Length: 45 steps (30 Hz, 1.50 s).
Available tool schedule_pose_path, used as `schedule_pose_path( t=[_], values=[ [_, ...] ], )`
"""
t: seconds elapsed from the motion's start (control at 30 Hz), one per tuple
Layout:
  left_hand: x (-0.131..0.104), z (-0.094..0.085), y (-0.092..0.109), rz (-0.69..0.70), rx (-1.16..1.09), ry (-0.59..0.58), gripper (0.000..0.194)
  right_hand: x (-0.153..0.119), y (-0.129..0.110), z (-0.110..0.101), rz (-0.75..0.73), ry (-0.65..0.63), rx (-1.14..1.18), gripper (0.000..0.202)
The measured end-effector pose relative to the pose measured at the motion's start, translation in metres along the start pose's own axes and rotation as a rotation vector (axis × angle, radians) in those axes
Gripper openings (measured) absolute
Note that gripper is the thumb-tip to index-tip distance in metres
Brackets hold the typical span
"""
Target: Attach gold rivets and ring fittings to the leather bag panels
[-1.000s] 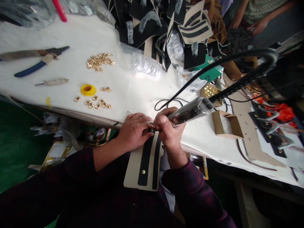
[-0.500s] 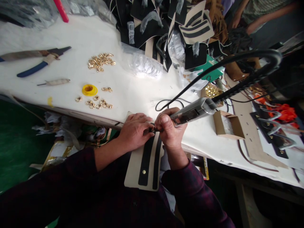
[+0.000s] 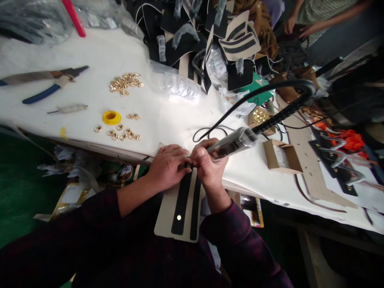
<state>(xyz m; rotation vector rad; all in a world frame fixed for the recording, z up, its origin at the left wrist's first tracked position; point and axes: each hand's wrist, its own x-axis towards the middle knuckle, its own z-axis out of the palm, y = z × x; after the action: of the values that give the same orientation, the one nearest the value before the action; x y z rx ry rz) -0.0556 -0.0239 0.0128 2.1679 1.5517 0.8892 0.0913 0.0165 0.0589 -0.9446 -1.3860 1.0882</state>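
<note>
1. Lower centre: a flat, smooth beige panel (image 3: 188, 212) bears two matte black strips (image 3: 182, 196) and a round, shiny gold stud (image 3: 179, 217).
2. Centre: the left hand (image 3: 169, 167) lies on the panel's upper end, thumb and forefinger curled inward; whether they pinch anything cannot be told.
3. Just beside it, the right hand (image 3: 209, 165) wraps a boxy grey tool (image 3: 232, 145).
4. Left of centre, pale counter (image 3: 168, 120): glossy gold clasps (image 3: 127, 132).
5. Upper centre: crinkled clear plastic (image 3: 183, 89).

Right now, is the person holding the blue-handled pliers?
No, the pliers lie on the white table, while the right hand grips a grey corded tool.
</note>
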Motion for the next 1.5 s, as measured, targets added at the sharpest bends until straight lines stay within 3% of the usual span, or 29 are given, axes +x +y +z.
schedule_pose_path(
  t=[0.17, 0.27, 0.4, 0.57, 0.67, 0.73, 0.8, 0.87, 1.0, 1.07, 1.13, 1.23, 1.37, 1.5],
  values=[
    [0.000, 0.001, 0.001, -0.003, 0.012, 0.025, 0.017, 0.003, -0.010, 0.001, -0.013, -0.078, -0.004, 0.043],
    [0.001, 0.002, 0.003, -0.018, 0.018, 0.012, 0.017, 0.014, -0.026, -0.007, -0.034, -0.050, -0.021, 0.051],
    [0.001, 0.004, 0.004, -0.005, 0.052, 0.009, 0.020, 0.041, -0.038, -0.029, -0.016, 0.000, -0.346, 0.053],
    [0.000, 0.006, 0.005, 0.004, 0.097, 0.034, 0.052, 0.075, 0.000, -0.063, 0.075, -0.145, -1.010, 0.046],
    [-0.002, 0.009, 0.004, 0.006, 0.134, 0.072, 0.065, 0.078, 0.024, -0.081, 0.060, -0.173, -1.197, 0.045],
    [-0.003, 0.011, 0.004, 0.015, 0.151, 0.093, 0.065, 0.066, 0.028, -0.088, -0.012, -0.108, -1.224, 0.046],
    [-0.004, 0.012, 0.003, 0.028, 0.153, 0.112, 0.064, 0.044, 0.024, -0.089, -0.085, -0.026, -1.135, 0.043],
    [-0.005, 0.014, 0.003, 0.053, 0.150, 0.131, 0.065, 0.015, 0.017, -0.083, -0.077, -0.030, -0.951, 0.040],
    [-0.010, 0.017, 0.002, 0.102, 0.130, 0.142, 0.069, -0.029, 0.014, -0.066, 0.106, -0.178, -0.706, 0.049],
    [-0.013, 0.017, 0.004, 0.100, 0.066, 0.139, 0.068, -0.035, 0.014, -0.063, 0.186, -0.157, -0.610, 0.057],
    [-0.015, 0.014, 0.008, 0.062, -0.047, 0.144, 0.066, -0.033, 0.011, -0.064, 0.287, -0.164, -0.457, 0.052],
    [-0.016, 0.005, 0.022, -0.138, -0.320, 0.159, 0.070, -0.028, 0.000, -0.068, 0.460, -0.179, -0.127, 0.039],
    [-0.014, -0.014, 0.045, -0.489, -0.915, 0.133, 0.083, -0.024, -0.017, -0.066, 0.571, -0.070, 0.365, 0.047],
    [-0.015, -0.031, 0.059, -0.611, -1.124, 0.061, 0.056, -0.028, -0.031, -0.058, 0.570, -0.032, 0.550, 0.048]
  ],
)
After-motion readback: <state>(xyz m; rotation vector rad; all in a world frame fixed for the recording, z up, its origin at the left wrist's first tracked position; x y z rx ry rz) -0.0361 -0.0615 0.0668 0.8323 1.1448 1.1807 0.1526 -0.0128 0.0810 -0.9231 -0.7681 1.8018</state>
